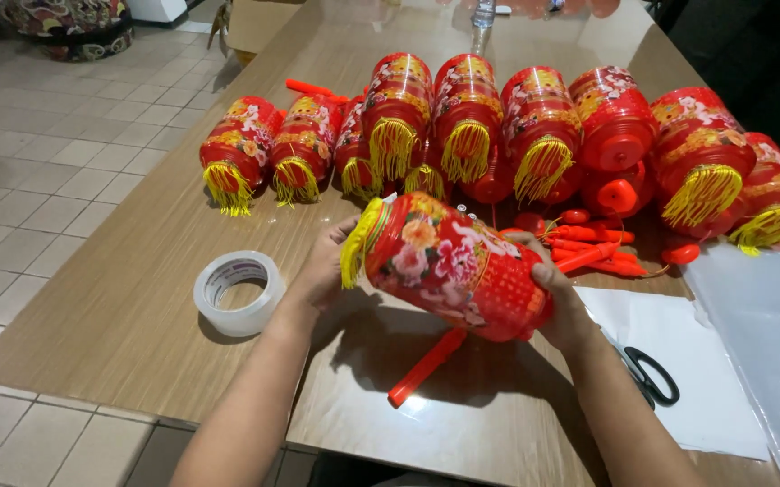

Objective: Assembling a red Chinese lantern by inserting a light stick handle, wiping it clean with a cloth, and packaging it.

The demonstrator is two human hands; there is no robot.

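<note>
left hand: wrapped round the tasselled end of the red lantern, fingers curled on its rim at centre-left of the frame, grip closed on it

right hand: cupped over the opposite, lower end of the same lantern, right of centre, thumb on top, grip closed on it

lantern position: held between both hands in mid-frame, clear of the desk, shadow cast below

long axis: slanting from upper left to lower right, yellow fringe at the left-hand end, plain red end under the right hand

nearness: both hands touching, one at each end; neither further off than the other

surface: red with pink and white flowers and gold patterning, shiny

orange stick: lying on the desk directly below the lantern, tilted, apart from both hands

tape roll: clear tape, flat on the desk, just left of the left forearm, not touched

scissors: black handles, on a white sheet to the right of the right forearm, partly hidden by it

plastic film: clear, at the right edge of the frame, beside the sheet

finished lanterns: a row of like red lanterns on their sides across the upper middle of the frame, yellow tassels towards the camera, well beyond the hands

loose orange parts: small pile of sticks between the row and the right hand

bottle: clear, top centre, far edge of the desk

floor: pale tiles, left side of the frame
</note>
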